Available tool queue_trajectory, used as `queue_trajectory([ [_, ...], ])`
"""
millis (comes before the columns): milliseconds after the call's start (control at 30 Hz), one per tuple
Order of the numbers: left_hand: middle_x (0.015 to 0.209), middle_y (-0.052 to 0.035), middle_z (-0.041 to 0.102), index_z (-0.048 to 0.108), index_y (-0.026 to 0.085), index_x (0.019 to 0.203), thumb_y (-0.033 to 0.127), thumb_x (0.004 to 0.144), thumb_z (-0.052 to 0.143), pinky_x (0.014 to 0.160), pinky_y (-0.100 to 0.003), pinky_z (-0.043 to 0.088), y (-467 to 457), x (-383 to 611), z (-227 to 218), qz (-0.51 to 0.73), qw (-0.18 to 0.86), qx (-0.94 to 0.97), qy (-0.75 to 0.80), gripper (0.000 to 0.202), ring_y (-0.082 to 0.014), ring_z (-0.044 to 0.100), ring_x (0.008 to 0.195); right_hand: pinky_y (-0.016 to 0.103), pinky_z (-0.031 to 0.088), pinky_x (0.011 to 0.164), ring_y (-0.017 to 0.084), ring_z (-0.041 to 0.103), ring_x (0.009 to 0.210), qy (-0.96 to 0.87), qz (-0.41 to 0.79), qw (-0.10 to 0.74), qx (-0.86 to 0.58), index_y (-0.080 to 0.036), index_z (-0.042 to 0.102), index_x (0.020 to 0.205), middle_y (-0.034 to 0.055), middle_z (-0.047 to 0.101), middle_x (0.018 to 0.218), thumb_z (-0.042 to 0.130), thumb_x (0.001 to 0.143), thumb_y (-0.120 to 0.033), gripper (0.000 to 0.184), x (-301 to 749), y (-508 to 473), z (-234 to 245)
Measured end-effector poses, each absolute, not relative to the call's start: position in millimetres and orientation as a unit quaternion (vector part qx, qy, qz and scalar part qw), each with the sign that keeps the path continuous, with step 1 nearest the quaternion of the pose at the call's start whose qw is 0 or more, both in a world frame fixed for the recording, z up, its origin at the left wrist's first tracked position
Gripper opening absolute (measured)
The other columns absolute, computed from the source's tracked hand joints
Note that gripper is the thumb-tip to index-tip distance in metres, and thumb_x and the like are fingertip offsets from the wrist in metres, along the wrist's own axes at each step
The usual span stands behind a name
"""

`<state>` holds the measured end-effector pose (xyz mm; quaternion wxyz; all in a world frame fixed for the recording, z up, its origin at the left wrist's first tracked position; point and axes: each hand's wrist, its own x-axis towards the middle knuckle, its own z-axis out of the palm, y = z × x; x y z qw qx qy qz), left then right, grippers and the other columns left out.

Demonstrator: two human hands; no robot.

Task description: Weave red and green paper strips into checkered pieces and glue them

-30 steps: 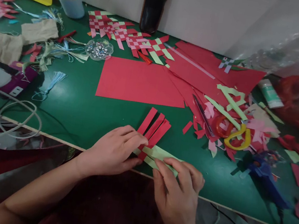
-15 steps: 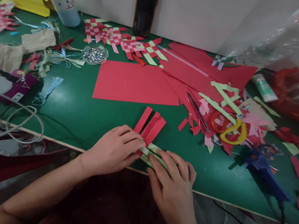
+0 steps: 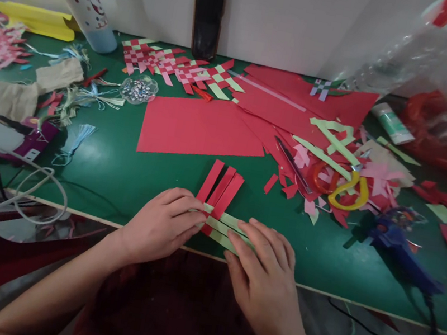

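In the head view, both hands are busy at the near edge of the counter [image 3: 142, 171], about midway along it, over a small piece of weaving: red strips [image 3: 231, 194] pointing away from the person, crossed by green strips [image 3: 219, 226] running off toward the right hand [image 3: 264, 259]. A second ago the green looked bunched, with one pale band showing wide; now I can make out three separate green lengths, side by side with narrow gaps. The left hand [image 3: 164, 223] seems to have drawn back slightly too, so more of the crossing shows, with a bit of red between the green bands. To my eye that means the strips have been sorted out from one another and the over-and-under is settling, though it looks loose and unfinished. The left fingers are bent close against the thumb, gripping the left side of the crossing; the right fingers curl over the green ends, thumb almost meeting them, the paper apparently between. How hard either presses I can't tell. The big red card [image 3: 201, 130] beyond them, toward the counter's far edge, lies untouched.
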<state>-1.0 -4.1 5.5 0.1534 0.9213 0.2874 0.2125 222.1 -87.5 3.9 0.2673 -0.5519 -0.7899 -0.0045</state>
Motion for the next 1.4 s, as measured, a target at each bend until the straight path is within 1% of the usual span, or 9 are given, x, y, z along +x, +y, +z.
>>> queue_trajectory([
  [133,0.137,-0.0090,0.058,0.051,0.018,0.134,0.039,0.096,0.054,0.116,-0.054,0.033,-5.9,-9.0,1.8,0.141,0.121,0.945,0.270,0.043,-0.0276,0.039,0.138,0.047,0.039,0.107,0.026,0.055,0.126,-0.812,-0.008,0.246,-0.529,-0.017,0.064,0.118,0.0105,0.068,0.124,0.054,0.095,-0.024,0.027,212.2,-83.4,2.7],
  [233,0.144,-0.0092,0.052,0.041,0.016,0.144,0.057,0.094,0.050,0.118,-0.051,0.028,-7.5,-12.1,-2.1,0.109,0.112,0.952,0.263,0.065,-0.0276,0.035,0.142,0.048,0.035,0.111,0.027,0.052,0.130,-0.837,-0.012,0.211,-0.505,-0.013,0.060,0.126,0.0114,0.064,0.133,0.053,0.096,-0.033,0.037,208.7,-81.3,0.3],
  [300,0.144,-0.0085,0.052,0.041,0.016,0.143,0.061,0.092,0.049,0.119,-0.051,0.026,-10.1,-13.5,-3.3,0.101,0.110,0.954,0.259,0.068,-0.0274,0.036,0.141,0.049,0.033,0.113,0.027,0.053,0.129,-0.849,-0.008,0.193,-0.492,-0.011,0.058,0.129,0.0112,0.063,0.134,0.053,0.096,-0.038,0.043,207.8,-82.4,-2.3],
  [567,0.139,-0.0074,0.056,0.045,0.017,0.139,0.038,0.091,0.064,0.116,-0.051,0.024,-23.4,-17.2,-0.3,0.103,0.113,0.956,0.252,0.056,-0.0286,0.043,0.132,0.044,0.035,0.109,0.022,0.063,0.118,-0.840,-0.025,0.242,-0.485,-0.018,0.066,0.115,0.0051,0.073,0.118,0.060,0.093,-0.017,0.023,205.4,-93.7,-10.4],
  [767,0.124,-0.0052,0.065,0.057,0.022,0.125,0.042,0.089,0.065,0.103,-0.044,0.033,-14.7,-10.6,2.5,0.147,0.165,0.936,0.273,0.042,-0.0272,0.048,0.122,0.042,0.036,0.105,0.020,0.069,0.108,-0.831,0.017,0.270,-0.486,-0.021,0.069,0.102,0.0013,0.077,0.106,0.058,0.094,-0.014,0.015,208.7,-86.5,-4.5],
  [900,0.118,-0.0017,0.068,0.063,0.024,0.116,0.036,0.087,0.068,0.099,-0.040,0.031,-7.7,-7.0,5.1,0.158,0.194,0.926,0.284,0.031,-0.0250,0.051,0.115,0.042,0.041,0.101,0.021,0.071,0.100,-0.796,0.096,0.270,-0.534,-0.023,0.072,0.101,0.0025,0.078,0.102,0.054,0.095,-0.023,0.018,215.0,-77.0,0.2],
  [1033,0.107,0.0008,0.072,0.067,0.024,0.107,0.024,0.093,0.060,0.092,-0.035,0.030,0.4,-3.5,6.9,0.168,0.233,0.910,0.300,0.016,-0.0206,0.055,0.107,0.040,0.050,0.088,0.024,0.072,0.093,-0.767,0.126,0.248,-0.578,-0.025,0.074,0.102,0.0041,0.078,0.098,0.055,0.094,-0.032,0.022,217.5,-65.5,10.7],
  [1167,0.098,0.0009,0.073,0.069,0.025,0.102,0.027,0.095,0.056,0.086,-0.032,0.030,9.2,0.3,6.4,0.166,0.270,0.891,0.325,0.015,-0.0189,0.058,0.099,0.035,0.054,0.077,0.023,0.072,0.087,-0.748,0.166,0.230,-0.600,-0.026,0.074,0.102,0.0031,0.078,0.096,0.055,0.092,-0.037,0.025,215.1,-55.8,21.1],
  [1400,0.087,0.0011,0.072,0.070,0.023,0.091,0.030,0.094,0.055,0.079,-0.031,0.029,15.0,4.2,4.7,0.168,0.279,0.880,0.346,0.017,-0.0187,0.061,0.092,0.033,0.054,0.072,0.024,0.072,0.080,-0.733,0.204,0.221,-0.610,-0.021,0.075,0.101,0.0047,0.078,0.089,0.054,0.090,-0.045,0.033,214.7,-50.8,23.7],
])
